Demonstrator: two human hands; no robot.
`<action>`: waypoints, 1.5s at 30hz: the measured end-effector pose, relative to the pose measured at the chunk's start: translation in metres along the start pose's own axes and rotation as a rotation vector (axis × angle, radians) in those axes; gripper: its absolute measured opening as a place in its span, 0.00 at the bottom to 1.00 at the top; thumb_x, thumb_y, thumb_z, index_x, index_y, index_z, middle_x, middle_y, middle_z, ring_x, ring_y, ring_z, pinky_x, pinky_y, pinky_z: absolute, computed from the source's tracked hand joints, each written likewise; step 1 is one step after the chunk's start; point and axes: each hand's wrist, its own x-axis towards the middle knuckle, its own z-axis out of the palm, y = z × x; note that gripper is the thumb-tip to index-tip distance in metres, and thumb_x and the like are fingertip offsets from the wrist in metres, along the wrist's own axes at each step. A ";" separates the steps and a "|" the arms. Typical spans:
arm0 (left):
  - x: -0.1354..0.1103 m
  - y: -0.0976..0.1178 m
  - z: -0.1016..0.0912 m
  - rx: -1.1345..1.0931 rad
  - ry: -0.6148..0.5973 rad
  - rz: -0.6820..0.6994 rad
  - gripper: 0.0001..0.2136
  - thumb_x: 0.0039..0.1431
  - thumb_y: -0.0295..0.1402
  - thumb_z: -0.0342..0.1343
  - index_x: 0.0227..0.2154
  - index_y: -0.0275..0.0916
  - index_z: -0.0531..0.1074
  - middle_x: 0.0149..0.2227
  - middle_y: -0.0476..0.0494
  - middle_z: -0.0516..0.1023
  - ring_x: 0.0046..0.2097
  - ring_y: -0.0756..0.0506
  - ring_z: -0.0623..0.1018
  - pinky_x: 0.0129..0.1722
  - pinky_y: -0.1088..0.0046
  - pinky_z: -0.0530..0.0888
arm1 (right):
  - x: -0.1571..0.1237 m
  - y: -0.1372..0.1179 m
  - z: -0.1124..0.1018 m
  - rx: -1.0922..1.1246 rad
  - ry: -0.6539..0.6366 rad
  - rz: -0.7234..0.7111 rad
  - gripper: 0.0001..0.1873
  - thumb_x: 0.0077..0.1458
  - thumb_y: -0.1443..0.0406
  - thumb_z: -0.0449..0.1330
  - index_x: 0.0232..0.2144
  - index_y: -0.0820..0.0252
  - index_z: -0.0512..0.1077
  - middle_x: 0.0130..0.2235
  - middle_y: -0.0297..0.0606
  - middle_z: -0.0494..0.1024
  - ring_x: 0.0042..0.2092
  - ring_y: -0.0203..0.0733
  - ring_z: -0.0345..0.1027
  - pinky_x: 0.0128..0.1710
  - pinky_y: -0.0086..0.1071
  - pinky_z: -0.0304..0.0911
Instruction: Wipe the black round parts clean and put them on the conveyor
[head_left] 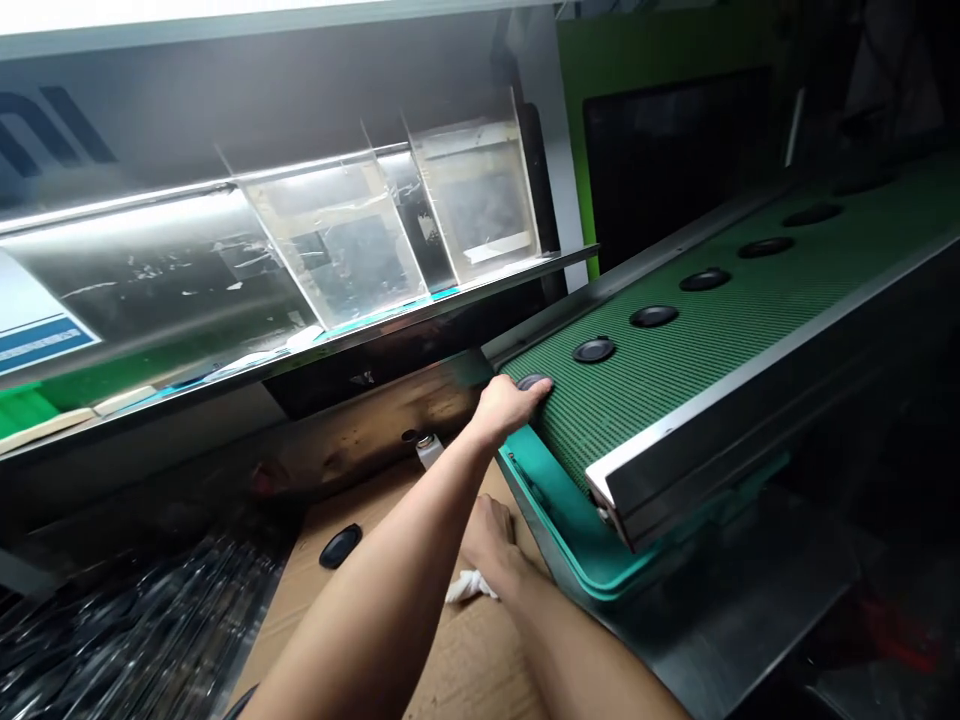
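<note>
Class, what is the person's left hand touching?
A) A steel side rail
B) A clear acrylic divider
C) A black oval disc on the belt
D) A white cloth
C: the fingers of the left hand rest on a black oval disc at the near end of the green mesh conveyor belt.

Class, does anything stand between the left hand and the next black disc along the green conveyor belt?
Nothing visible does. The left hand rests on a black disc, and only green mesh belt lies between it and the next disc.
</note>
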 end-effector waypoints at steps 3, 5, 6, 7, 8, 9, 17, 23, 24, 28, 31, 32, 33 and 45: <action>0.005 0.003 0.001 -0.176 -0.021 -0.093 0.17 0.41 0.39 0.67 0.28 0.33 0.70 0.24 0.45 0.73 0.24 0.52 0.70 0.25 0.75 0.66 | 0.001 0.002 0.000 -0.003 0.000 -0.012 0.19 0.60 0.58 0.46 0.37 0.58 0.75 0.37 0.46 0.80 0.39 0.51 0.74 0.37 0.36 0.63; -0.011 -0.007 -0.012 -0.403 -0.036 -0.105 0.14 0.43 0.35 0.67 0.29 0.33 0.71 0.24 0.48 0.71 0.22 0.55 0.66 0.24 0.78 0.64 | 0.000 0.003 0.000 -0.012 0.018 -0.003 0.19 0.61 0.58 0.45 0.38 0.57 0.75 0.37 0.46 0.80 0.39 0.50 0.74 0.37 0.37 0.63; -0.024 -0.016 -0.021 -0.519 -0.053 -0.107 0.13 0.44 0.35 0.66 0.30 0.33 0.71 0.25 0.48 0.71 0.22 0.56 0.65 0.23 0.79 0.64 | -0.001 0.003 0.001 -0.019 0.031 0.005 0.19 0.61 0.58 0.45 0.38 0.57 0.75 0.37 0.46 0.79 0.39 0.50 0.74 0.38 0.36 0.63; -0.040 -0.028 -0.033 -0.625 -0.066 -0.112 0.13 0.46 0.35 0.65 0.32 0.33 0.72 0.27 0.48 0.72 0.23 0.57 0.66 0.23 0.80 0.63 | -0.001 0.004 0.002 -0.026 0.048 0.012 0.19 0.61 0.58 0.46 0.39 0.57 0.74 0.38 0.46 0.79 0.40 0.49 0.74 0.39 0.36 0.62; -0.060 -0.043 -0.046 -0.717 -0.081 -0.134 0.12 0.48 0.36 0.64 0.34 0.34 0.72 0.29 0.47 0.73 0.24 0.56 0.68 0.22 0.81 0.64 | -0.001 0.004 0.003 -0.031 0.056 0.017 0.19 0.60 0.58 0.46 0.39 0.58 0.74 0.38 0.46 0.79 0.40 0.49 0.73 0.39 0.36 0.62; -0.081 -0.061 -0.060 -0.794 -0.090 -0.184 0.12 0.51 0.37 0.62 0.36 0.35 0.73 0.31 0.47 0.74 0.26 0.56 0.70 0.23 0.81 0.65 | -0.001 0.004 0.004 -0.036 0.056 0.020 0.19 0.60 0.57 0.47 0.39 0.58 0.74 0.38 0.46 0.79 0.41 0.48 0.73 0.39 0.35 0.62; -0.197 -0.197 -0.121 -1.036 0.193 -0.591 0.09 0.57 0.35 0.57 0.30 0.36 0.65 0.26 0.50 0.68 0.21 0.57 0.67 0.16 0.85 0.62 | 0.000 0.006 0.014 -0.114 0.036 0.009 0.23 0.61 0.52 0.44 0.40 0.53 0.75 0.38 0.43 0.80 0.41 0.45 0.73 0.39 0.32 0.59; -0.189 -0.204 -0.112 -0.594 0.551 -0.314 0.19 0.58 0.51 0.48 0.32 0.38 0.67 0.18 0.57 0.60 0.16 0.55 0.59 0.15 0.80 0.55 | 0.001 0.009 0.021 -0.176 0.038 0.013 0.24 0.59 0.48 0.45 0.43 0.49 0.76 0.39 0.41 0.80 0.43 0.47 0.72 0.37 0.32 0.59; -0.191 -0.202 -0.112 -0.477 0.595 -0.238 0.19 0.60 0.51 0.45 0.32 0.38 0.68 0.18 0.55 0.61 0.18 0.54 0.62 0.18 0.79 0.59 | 0.002 0.009 0.022 -0.189 0.040 0.016 0.25 0.58 0.47 0.46 0.43 0.49 0.76 0.39 0.41 0.80 0.43 0.47 0.72 0.37 0.32 0.59; -0.211 -0.198 -0.109 -0.027 0.433 -0.023 0.19 0.65 0.44 0.39 0.34 0.39 0.72 0.30 0.44 0.74 0.36 0.47 0.73 0.39 0.69 0.70 | 0.006 0.016 0.028 -0.201 0.044 0.001 0.26 0.57 0.47 0.47 0.43 0.51 0.77 0.38 0.43 0.80 0.43 0.49 0.72 0.37 0.33 0.59; -0.225 -0.200 -0.105 0.256 0.154 0.070 0.17 0.62 0.43 0.44 0.41 0.41 0.73 0.43 0.40 0.75 0.49 0.41 0.70 0.52 0.60 0.66 | 0.008 0.023 0.031 -0.205 0.029 -0.001 0.27 0.55 0.45 0.48 0.43 0.52 0.77 0.38 0.45 0.80 0.44 0.51 0.71 0.38 0.35 0.60; -0.228 -0.201 -0.105 0.326 0.095 0.082 0.17 0.60 0.44 0.46 0.45 0.42 0.72 0.48 0.39 0.73 0.53 0.39 0.67 0.55 0.56 0.63 | 0.009 0.024 0.031 -0.208 0.022 0.003 0.27 0.55 0.45 0.48 0.43 0.52 0.77 0.39 0.45 0.80 0.44 0.52 0.71 0.38 0.36 0.60; -0.230 -0.202 -0.106 0.385 0.067 0.083 0.20 0.59 0.46 0.48 0.48 0.42 0.71 0.54 0.37 0.69 0.57 0.36 0.63 0.57 0.51 0.60 | 0.010 0.026 0.031 -0.214 0.018 0.008 0.27 0.54 0.44 0.48 0.43 0.51 0.77 0.39 0.44 0.79 0.44 0.53 0.71 0.38 0.36 0.60; -0.234 -0.207 -0.114 0.235 0.095 -0.142 0.13 0.57 0.37 0.51 0.43 0.38 0.68 0.41 0.34 0.75 0.45 0.37 0.73 0.46 0.59 0.68 | 0.014 0.034 0.032 -0.182 0.030 -0.014 0.26 0.52 0.43 0.52 0.41 0.51 0.77 0.39 0.45 0.79 0.44 0.55 0.70 0.41 0.41 0.61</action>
